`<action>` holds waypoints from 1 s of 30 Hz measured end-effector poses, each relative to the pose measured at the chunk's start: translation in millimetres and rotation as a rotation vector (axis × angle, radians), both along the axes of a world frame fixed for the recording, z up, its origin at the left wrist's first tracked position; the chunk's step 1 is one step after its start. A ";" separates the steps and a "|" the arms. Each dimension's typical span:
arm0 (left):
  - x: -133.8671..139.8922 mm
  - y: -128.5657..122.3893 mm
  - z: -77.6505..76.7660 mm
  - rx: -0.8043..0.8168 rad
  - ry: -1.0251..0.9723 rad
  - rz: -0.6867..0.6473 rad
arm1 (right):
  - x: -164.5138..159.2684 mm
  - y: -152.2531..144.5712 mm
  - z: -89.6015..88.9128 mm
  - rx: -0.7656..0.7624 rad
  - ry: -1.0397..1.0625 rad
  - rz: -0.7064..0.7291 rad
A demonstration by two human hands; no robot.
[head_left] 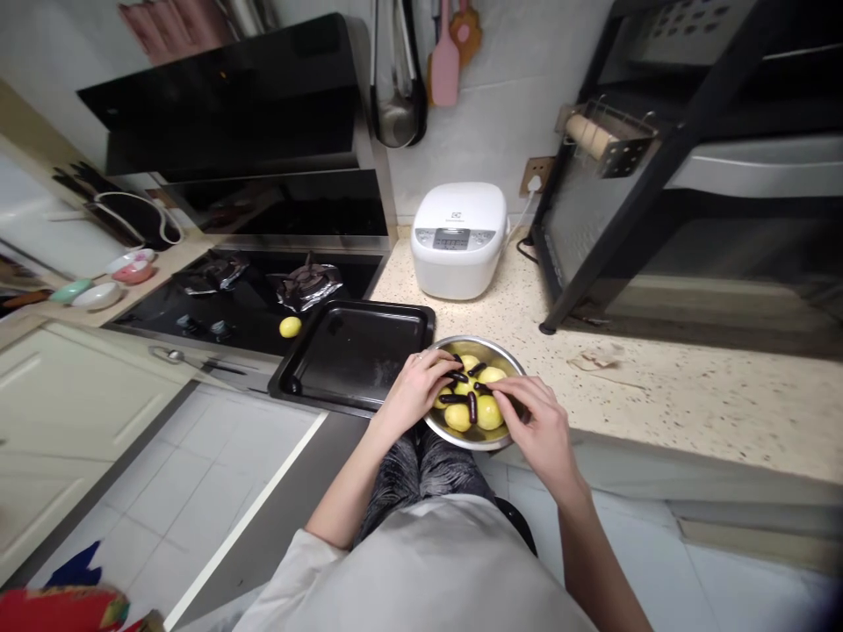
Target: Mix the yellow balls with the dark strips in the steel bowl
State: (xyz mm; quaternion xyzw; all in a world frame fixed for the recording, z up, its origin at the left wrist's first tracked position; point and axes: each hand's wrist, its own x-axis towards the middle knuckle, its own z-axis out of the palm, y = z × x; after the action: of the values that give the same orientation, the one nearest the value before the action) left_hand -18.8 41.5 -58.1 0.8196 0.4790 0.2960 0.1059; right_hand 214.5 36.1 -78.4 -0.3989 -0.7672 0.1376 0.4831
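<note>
A round metal bowl (440,430) at the counter's front edge holds several peeled yellow potatoes (489,412) and several dark sausages (472,407) lying over them. My left hand (418,386) reaches over the bowl's left side, its fingertips closed at a dark sausage (457,376). From the right, my right hand (536,417) has thumb and fingers pinched at the end of another dark sausage (483,387). My fingers partly cover the bowl's contents.
Left of the bowl lies a black baking tray (359,351), overlapping the stove (250,303). A lone yellow potato (290,327) rests on the stove beside it. A white rice cooker (459,241) stands behind the bowl. To the right is a black metal rack (606,202).
</note>
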 end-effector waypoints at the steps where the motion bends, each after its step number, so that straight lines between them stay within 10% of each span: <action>1: -3.3 -3.0 1.8 0.003 0.002 0.018 | 0.7 0.7 -1.0 0.007 0.002 0.003; 7: -52.4 -30.4 6.1 0.024 0.056 0.248 | 1.0 6.3 -7.2 0.069 0.005 0.030; 17: -151.9 -69.2 18.9 -0.230 0.399 1.256 | -4.1 4.7 -5.5 0.052 0.020 0.051; 30: -162.7 -57.8 5.4 -0.371 0.582 1.231 | -3.7 -0.9 3.5 -0.048 0.056 -0.004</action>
State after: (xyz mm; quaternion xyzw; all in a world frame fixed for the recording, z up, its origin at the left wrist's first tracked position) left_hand -181.5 -16.2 -52.6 0.4142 0.9069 -0.0157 -0.0752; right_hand 210.8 35.2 -75.0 -0.4080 -0.7490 0.1660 0.4949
